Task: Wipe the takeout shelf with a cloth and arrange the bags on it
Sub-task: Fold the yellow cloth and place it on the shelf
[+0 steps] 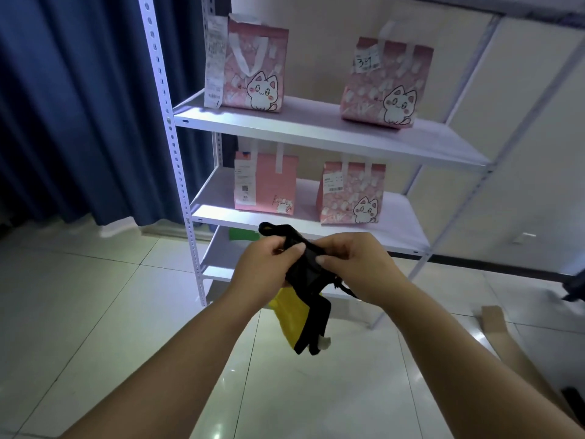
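1. The black cloth (305, 270) sat bunched between both hands, in front of the white shelf unit (316, 128)
2. The left hand (266, 267) and right hand (354, 264) were close together, each pinching the cloth
3. Its long axis ran far-left to near-right, its tail hanging down
4. Four pink cat bags (253, 64) stood upright on two shelves

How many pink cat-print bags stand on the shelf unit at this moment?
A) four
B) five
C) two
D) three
A: two bags stand on the upper shelf and two more on the shelf below, while both hands hold a black cloth in front.
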`<action>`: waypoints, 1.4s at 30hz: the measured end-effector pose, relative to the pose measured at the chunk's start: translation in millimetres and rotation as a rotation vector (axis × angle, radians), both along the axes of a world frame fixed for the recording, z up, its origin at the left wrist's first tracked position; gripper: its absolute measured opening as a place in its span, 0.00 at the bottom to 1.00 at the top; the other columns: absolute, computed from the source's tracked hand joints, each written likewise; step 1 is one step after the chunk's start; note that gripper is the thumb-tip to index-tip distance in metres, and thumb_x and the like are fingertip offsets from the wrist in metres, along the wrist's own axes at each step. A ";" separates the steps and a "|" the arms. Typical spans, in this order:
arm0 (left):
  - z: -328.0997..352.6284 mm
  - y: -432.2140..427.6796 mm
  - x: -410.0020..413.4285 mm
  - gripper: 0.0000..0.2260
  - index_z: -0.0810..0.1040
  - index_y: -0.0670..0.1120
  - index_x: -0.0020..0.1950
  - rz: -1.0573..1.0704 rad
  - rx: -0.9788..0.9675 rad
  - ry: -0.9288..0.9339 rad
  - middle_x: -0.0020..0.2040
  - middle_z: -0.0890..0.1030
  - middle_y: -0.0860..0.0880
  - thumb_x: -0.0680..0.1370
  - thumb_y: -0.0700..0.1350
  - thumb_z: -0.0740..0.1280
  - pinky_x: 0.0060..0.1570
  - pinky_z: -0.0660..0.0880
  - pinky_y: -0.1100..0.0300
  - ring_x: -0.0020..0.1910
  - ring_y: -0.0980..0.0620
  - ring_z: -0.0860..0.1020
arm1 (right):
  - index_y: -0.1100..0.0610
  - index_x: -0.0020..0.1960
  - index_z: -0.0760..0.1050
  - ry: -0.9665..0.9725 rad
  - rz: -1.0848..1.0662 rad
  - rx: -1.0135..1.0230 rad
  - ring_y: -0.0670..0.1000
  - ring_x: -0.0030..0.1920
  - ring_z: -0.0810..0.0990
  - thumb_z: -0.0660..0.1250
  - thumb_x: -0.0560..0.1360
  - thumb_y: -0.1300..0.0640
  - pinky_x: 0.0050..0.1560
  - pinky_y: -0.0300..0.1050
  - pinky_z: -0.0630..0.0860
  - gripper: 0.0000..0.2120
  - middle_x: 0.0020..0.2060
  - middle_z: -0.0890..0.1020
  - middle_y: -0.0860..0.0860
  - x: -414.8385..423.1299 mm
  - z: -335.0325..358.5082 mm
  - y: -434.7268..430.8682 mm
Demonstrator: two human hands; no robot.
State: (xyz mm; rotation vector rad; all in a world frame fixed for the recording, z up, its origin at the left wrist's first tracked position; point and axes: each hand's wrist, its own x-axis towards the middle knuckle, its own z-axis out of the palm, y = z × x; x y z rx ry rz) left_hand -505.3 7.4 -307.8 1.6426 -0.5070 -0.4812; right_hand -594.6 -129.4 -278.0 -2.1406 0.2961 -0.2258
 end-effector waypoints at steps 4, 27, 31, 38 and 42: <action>2.4 -2.8 -12.3 0.08 0.81 0.44 0.46 -0.016 0.004 -0.019 0.41 0.84 0.43 0.74 0.48 0.69 0.46 0.80 0.45 0.43 0.45 0.83 | 0.44 0.44 0.81 -0.036 -0.018 0.127 0.42 0.40 0.84 0.73 0.69 0.65 0.41 0.31 0.77 0.15 0.36 0.85 0.42 -11.6 1.5 1.0; 17.1 -98.4 -46.4 0.08 0.78 0.36 0.45 -0.037 0.173 -0.114 0.34 0.75 0.37 0.70 0.36 0.62 0.38 0.76 0.48 0.34 0.45 0.73 | 0.42 0.43 0.77 -0.099 -0.254 -0.007 0.41 0.32 0.78 0.60 0.73 0.69 0.33 0.35 0.73 0.21 0.36 0.83 0.41 -57.3 0.6 -111.8; 17.8 -111.0 -31.6 0.07 0.76 0.42 0.40 0.109 0.338 -0.283 0.31 0.73 0.48 0.74 0.39 0.60 0.29 0.62 0.60 0.29 0.51 0.68 | 0.47 0.39 0.78 -0.054 -0.410 -0.119 0.45 0.24 0.73 0.56 0.73 0.69 0.21 0.36 0.67 0.20 0.38 0.79 0.46 -62.9 10.2 -155.0; 20.0 -114.2 -2.3 0.07 0.72 0.53 0.42 0.113 0.406 -0.463 0.39 0.77 0.51 0.78 0.46 0.57 0.30 0.68 0.59 0.35 0.51 0.74 | 0.51 0.37 0.71 -0.066 -0.478 -0.232 0.50 0.27 0.69 0.51 0.71 0.71 0.23 0.38 0.64 0.18 0.35 0.75 0.51 -80.4 31.4 -214.4; 34.9 -122.6 -0.8 0.08 0.75 0.52 0.43 0.035 0.329 -0.472 0.40 0.78 0.48 0.78 0.53 0.61 0.36 0.70 0.56 0.38 0.48 0.76 | 0.51 0.38 0.71 -0.066 -0.444 -0.208 0.49 0.34 0.70 0.53 0.72 0.68 0.31 0.41 0.64 0.15 0.35 0.74 0.51 -82.8 43.4 -231.9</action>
